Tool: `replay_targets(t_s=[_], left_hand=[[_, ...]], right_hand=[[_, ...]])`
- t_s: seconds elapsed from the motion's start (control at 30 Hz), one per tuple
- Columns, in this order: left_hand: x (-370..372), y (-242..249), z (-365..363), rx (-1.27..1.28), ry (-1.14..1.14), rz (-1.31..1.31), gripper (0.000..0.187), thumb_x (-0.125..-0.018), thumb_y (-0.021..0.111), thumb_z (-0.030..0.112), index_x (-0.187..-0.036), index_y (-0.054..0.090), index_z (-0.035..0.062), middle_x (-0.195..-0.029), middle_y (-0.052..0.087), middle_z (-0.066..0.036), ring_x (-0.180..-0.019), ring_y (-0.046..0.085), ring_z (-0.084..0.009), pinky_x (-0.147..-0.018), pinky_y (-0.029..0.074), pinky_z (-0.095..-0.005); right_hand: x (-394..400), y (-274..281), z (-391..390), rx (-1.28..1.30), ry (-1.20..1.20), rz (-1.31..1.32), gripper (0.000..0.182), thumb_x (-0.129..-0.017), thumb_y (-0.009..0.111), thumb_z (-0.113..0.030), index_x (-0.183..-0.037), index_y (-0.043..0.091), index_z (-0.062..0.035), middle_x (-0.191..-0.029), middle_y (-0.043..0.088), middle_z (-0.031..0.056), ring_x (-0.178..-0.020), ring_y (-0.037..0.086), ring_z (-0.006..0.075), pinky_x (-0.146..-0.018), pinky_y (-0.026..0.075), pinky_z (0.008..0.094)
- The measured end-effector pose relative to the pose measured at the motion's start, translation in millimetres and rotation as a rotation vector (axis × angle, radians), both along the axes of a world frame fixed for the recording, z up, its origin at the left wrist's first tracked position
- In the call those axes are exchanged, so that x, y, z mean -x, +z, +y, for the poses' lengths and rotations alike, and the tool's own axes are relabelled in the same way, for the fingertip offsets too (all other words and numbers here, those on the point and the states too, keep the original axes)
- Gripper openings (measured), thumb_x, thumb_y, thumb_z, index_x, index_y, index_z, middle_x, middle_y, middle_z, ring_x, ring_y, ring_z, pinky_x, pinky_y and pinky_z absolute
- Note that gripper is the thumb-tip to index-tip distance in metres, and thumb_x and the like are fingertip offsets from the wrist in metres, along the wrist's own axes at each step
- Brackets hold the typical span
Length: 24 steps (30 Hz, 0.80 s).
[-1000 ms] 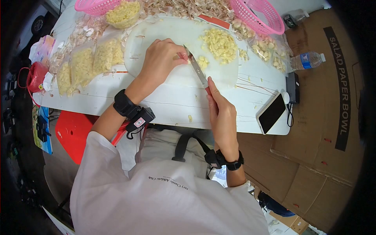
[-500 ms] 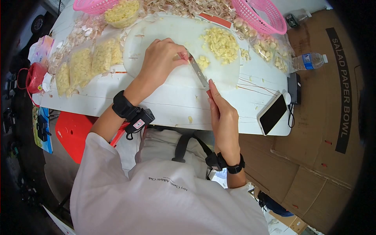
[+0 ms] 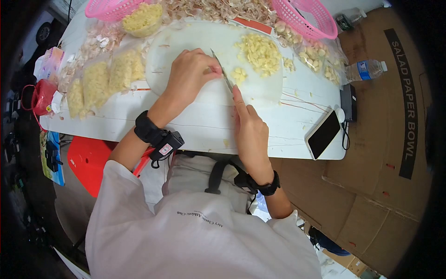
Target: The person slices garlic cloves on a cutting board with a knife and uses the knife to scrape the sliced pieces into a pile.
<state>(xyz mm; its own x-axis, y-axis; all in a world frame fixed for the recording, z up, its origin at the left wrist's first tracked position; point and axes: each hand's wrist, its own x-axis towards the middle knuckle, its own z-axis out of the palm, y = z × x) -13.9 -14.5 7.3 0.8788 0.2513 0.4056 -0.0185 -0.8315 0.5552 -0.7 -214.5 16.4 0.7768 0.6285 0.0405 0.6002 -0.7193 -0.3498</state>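
My right hand (image 3: 251, 132) is wrapped round the handle of a knife (image 3: 224, 73), whose narrow blade points up and away over the white cutting board (image 3: 186, 37). Just left of the blade, my left hand (image 3: 191, 74) is closed with its fingertips pinched together; what they hold is too small or hidden to make out. A small cluster of cut garlic (image 3: 239, 74) lies right of the blade. Beyond it a larger heap of chopped garlic (image 3: 260, 54) spreads over the board's right side.
Clear bags of garlic pieces (image 3: 96, 83) lie at the left, beside a filled tub (image 3: 143, 21). Papery skins (image 3: 209, 9) cover the back. A pink basket (image 3: 309, 18), bagged cloves (image 3: 316, 56), a water bottle (image 3: 366, 70) and a phone (image 3: 324, 135) are on the right.
My right hand has moved left and away from my body, bringing the knife blade closer alongside my left fingertips. My left hand has stayed almost in place.
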Motion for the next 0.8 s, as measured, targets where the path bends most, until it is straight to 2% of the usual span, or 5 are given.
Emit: replay_targets(t_s=[0.07, 0.17, 0.23, 0.53, 0.8], left_hand=[[0, 1, 0, 0.014, 0.001, -0.007, 0.009, -0.074, 0.079, 0.015, -0.079, 0.075, 0.0097, -0.078, 0.070, -0.007, -0.079, 0.063, -0.0255, -0.078, 0.047, -0.0361], [2, 1, 0, -0.009, 0.003, -0.020, 0.008, -0.074, 0.079, 0.015, -0.078, 0.074, 0.0100, -0.078, 0.070, -0.006, -0.079, 0.063, -0.0256, -0.077, 0.048, -0.0366], [1, -2, 2, -0.024, -0.003, -0.005, 0.007, -0.075, 0.078, 0.015, -0.078, 0.074, 0.0105, -0.079, 0.070, -0.006, -0.080, 0.063, -0.0257, -0.078, 0.047, -0.0366], [0, -2, 2, -0.019, -0.013, -0.003, 0.008, -0.075, 0.078, 0.015, -0.079, 0.073, 0.0107, -0.078, 0.070, -0.004, -0.080, 0.063, -0.0255, -0.077, 0.048, -0.0370], [0, -1, 2, 0.018, 0.009, 0.011, 0.009, -0.075, 0.079, 0.015, -0.079, 0.072, 0.0110, -0.078, 0.069, -0.004, -0.079, 0.063, -0.0268, -0.076, 0.047, -0.0374]], right_hand=[[-8, -6, -9, -0.255, 0.038, 0.033, 0.047, -0.094, 0.056, 0.002, -0.139, 0.055, -0.0097, -0.094, 0.069, 0.0191, -0.079, 0.067, 0.0352, -0.075, 0.054, 0.0374], [-17, 0, -21, -0.486, 0.086, 0.188, 0.047, -0.095, 0.055, 0.001, -0.141, 0.052, -0.0062, -0.099, 0.068, 0.0233, -0.085, 0.069, 0.0374, -0.077, 0.054, 0.0397], [-10, 13, -23, -0.470, -0.001, 0.270, 0.042, -0.096, 0.055, 0.000, -0.138, 0.055, -0.0044, -0.108, 0.068, 0.0244, -0.095, 0.068, 0.0381, -0.084, 0.052, 0.0379], [0, 11, -24, -0.462, 0.042, 0.211, 0.043, -0.095, 0.056, 0.000, -0.138, 0.055, -0.0056, -0.102, 0.068, 0.0243, -0.087, 0.068, 0.0388, -0.077, 0.053, 0.0397], [2, 6, -23, -0.287, 0.056, 0.006, 0.054, -0.092, 0.062, -0.004, -0.144, 0.051, -0.0155, -0.072, 0.056, 0.0157, -0.061, 0.058, 0.0328, -0.057, 0.048, 0.0426]])
